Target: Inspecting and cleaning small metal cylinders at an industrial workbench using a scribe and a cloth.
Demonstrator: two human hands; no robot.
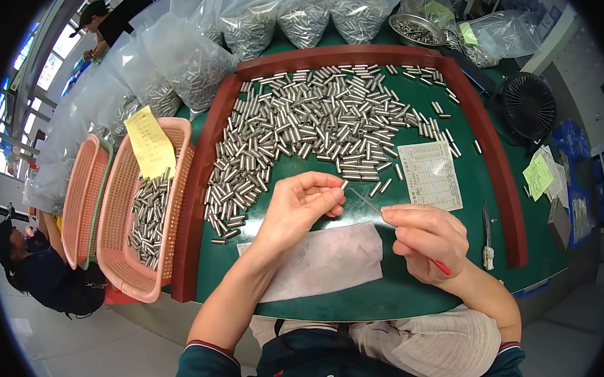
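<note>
Between the thumb and fingers of my left hand (pixel 299 205) is pinched a small shiny metal cylinder (pixel 345 185), mostly covered by the fingertips. My right hand (pixel 429 239) grips a thin red-handled file-like tool (pixel 367 201). Its slim grey shaft points left, with the tip at or very near the cylinder's end; contact is hard to make out. Beyond both hands, many loose metal cylinders (pixel 320 120) lie heaped on the green tabletop (pixel 406 292). Under my wrists is a smudged whitish cloth (pixel 325 266). A printed paper slip (pixel 430 174) lies just beyond my right hand.
A dark red raised border (pixel 193 216) frames the work area. Left of it stand pink baskets (pixel 112 239), one holding cylinders. Filled plastic bags (pixel 250 23) line the back. At right are a pointed tool (pixel 486 234) and a black fan (pixel 527 105). Other people sit at left.
</note>
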